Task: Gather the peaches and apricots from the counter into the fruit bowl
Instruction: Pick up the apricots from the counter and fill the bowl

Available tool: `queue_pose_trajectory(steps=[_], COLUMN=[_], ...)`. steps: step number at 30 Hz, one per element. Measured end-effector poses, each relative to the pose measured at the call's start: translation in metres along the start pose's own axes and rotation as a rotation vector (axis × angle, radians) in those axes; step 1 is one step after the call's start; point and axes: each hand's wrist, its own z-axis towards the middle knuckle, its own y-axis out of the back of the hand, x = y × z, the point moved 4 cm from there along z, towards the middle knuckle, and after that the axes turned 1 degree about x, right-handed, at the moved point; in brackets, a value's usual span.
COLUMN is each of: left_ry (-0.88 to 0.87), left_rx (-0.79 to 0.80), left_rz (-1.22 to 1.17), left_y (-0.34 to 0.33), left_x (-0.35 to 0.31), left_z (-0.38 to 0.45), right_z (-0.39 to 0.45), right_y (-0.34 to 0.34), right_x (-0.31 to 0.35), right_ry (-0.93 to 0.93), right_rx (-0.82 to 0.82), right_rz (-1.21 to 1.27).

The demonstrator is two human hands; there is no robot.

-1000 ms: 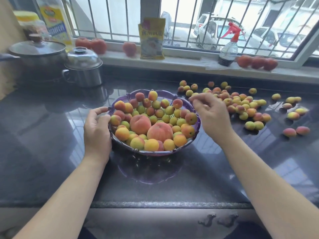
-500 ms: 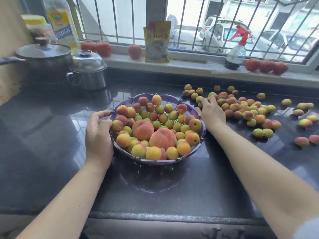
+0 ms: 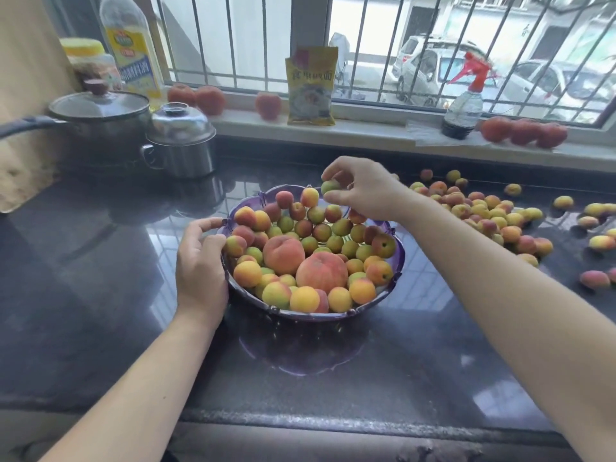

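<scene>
Daylight through a barred window (image 3: 366, 45) falls on the dark polished counter (image 3: 100, 295).

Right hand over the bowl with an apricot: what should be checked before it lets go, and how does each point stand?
1. Right hand pinches a greenish apricot: ok.
2. Apricot is above the purple fruit bowl, near its far rim: ok.
3. Left hand grips the bowl's left rim, steadying it: ok.
4. Room in the bowl: fruit is heaped to the rim, so the apricot may roll off: not ok.
5. More apricots wait on the counter: ok.
6. Other fruit hidden in the right palm: cannot tell.
</scene>
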Motion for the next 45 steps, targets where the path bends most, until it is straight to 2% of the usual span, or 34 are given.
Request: queue_pose_trajectory(steps=[6, 11, 13, 14, 16, 18, 19, 24, 29, 33, 36, 40, 43, 45], left_ry=[0.01, 0.014, 0.012, 0.012, 0.01, 0.005, 0.007, 0.006, 0.01, 0.012, 0.02, 0.018, 0.02, 0.013], left_rx=[0.002, -0.005, -0.007, -0.005, -0.004, -0.01, -0.012, -0.008, -0.004, -0.003, -0.011, -0.007, -0.004, -0.005], left_rz=[0.002, 0.01, 0.004, 0.002, 0.002, 0.01, 0.014, 0.022, 0.028, 0.031, 0.046, 0.031, 0.031, 0.044], left_y=[0.0, 0.001, 0.0, 0.0, 0.001, 0.001, 0.002, 0.0, 0.001, 0.001, 0.0, 0.0, 0.001, 0.0], left_x=[-0.002, 0.001, 0.0, 0.001, 0.001, 0.001, 0.002, -0.003, -0.003, -0.004, -0.005, -0.003, -0.002, -0.003], left_z=[-0.001, 0.003, 0.002, 0.001, 0.002, 0.002, 0.002, -0.002, -0.002, -0.002, -0.002, -0.003, -0.002, -0.001], right_z=[0.003, -0.007, -0.012, -0.015, -0.017, -0.018, -0.018, -0.017, -0.009, -0.009, -0.015, -0.021, -0.022, -0.026], right_y=[-0.012, -0.013, -0.013, -0.011, 0.001, 0.015, 0.017, -0.005, -0.009, -0.003, 0.013, 0.022, 0.015, 0.003], right_x=[-0.001, 0.012, 0.012, 0.011, 0.006, -0.003, -0.007, -0.008, 0.003, -0.01, -0.02, -0.052, -0.087, -0.109], right_ry=[0.07, 0.138, 0.13, 0.116, 0.059, -0.01, -0.029, 0.023, 0.107, 0.034, -0.017, -0.137, -0.293, -0.41], right_rx=[-0.01, 0.045, 0.069, 0.058, -0.074, -0.208, -0.217, -0.025, -0.055, -0.051, -0.177, -0.246, -0.258, -0.135], right_rz=[-0.219, -0.459, -0.403, -0.297, -0.018, 0.133, 0.12, -0.144, -0.254, -0.276, -0.151, -0.12, -0.263, -0.468])
